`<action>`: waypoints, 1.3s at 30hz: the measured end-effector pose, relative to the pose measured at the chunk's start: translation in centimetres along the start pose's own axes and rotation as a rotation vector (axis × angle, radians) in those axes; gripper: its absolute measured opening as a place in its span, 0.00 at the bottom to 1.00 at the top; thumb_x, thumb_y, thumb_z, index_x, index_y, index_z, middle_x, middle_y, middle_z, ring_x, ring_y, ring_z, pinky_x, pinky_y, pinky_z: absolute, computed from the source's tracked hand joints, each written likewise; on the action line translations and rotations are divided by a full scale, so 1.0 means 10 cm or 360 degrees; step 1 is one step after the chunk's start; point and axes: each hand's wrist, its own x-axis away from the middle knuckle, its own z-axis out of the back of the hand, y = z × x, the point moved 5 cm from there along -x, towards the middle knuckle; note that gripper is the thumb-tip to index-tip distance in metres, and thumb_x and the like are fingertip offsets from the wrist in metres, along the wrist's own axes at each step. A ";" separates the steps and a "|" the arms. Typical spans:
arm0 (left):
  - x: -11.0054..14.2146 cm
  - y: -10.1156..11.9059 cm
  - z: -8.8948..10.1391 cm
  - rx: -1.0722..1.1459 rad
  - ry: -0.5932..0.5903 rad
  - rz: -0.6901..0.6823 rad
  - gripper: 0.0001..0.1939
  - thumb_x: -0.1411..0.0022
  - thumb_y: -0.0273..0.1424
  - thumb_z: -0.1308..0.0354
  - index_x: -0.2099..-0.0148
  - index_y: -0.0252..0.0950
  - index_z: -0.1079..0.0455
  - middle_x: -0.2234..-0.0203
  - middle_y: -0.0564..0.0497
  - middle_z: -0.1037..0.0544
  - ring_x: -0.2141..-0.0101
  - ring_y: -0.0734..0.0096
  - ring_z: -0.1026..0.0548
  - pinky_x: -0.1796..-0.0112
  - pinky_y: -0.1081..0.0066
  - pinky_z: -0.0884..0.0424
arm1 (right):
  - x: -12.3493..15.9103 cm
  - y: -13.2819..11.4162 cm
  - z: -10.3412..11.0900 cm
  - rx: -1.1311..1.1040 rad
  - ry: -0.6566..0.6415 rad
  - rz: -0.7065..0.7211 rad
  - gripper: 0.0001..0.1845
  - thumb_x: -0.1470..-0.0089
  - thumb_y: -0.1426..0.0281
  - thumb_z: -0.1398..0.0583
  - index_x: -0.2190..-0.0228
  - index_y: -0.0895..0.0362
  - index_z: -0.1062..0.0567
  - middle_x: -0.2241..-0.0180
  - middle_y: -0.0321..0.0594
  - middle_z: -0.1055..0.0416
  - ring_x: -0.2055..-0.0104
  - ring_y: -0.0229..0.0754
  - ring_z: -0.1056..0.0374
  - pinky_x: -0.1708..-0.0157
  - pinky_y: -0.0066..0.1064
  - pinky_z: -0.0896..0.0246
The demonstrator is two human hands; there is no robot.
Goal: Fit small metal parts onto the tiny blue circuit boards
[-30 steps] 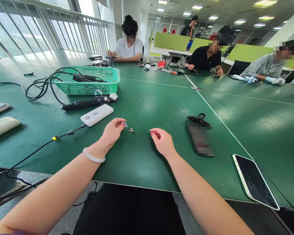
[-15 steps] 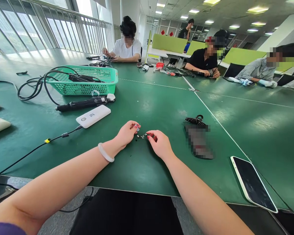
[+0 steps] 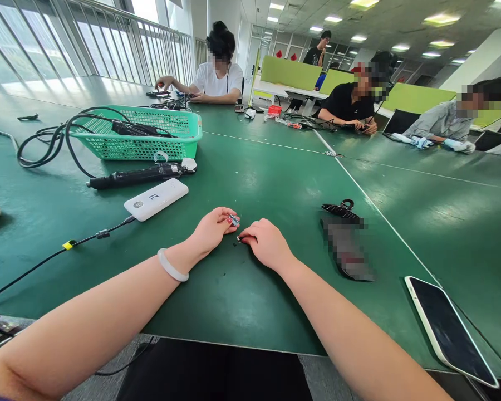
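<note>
Left hand [image 3: 209, 233] and right hand [image 3: 271, 245] have drawn closer together since a second ago, now almost meeting to the right of the power bank [image 3: 162, 195] and nearer the person than it. Right of the power bank too are a small, glinting, pale-blue piece [image 3: 234, 220] with dark marks and a tiny silvery bit [image 3: 239, 239], mostly hidden. Left thumb and fingers are closed in a pinch on the piece; the right's curled fingertips nearly close at the bit, though whether they grip it I cannot tell.
</note>
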 end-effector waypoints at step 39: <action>0.14 0.04 -0.18 -0.0021 -0.0362 -0.0084 0.16 0.46 0.26 0.39 0.53 0.31 0.28 0.66 0.46 0.21 0.67 0.73 0.25 0.58 0.65 0.29 | 0.07 0.22 0.01 -0.1391 0.0488 -0.0628 0.10 0.56 0.62 0.37 0.75 0.56 0.25 0.76 0.37 0.27 0.73 0.37 0.34 0.72 0.30 0.39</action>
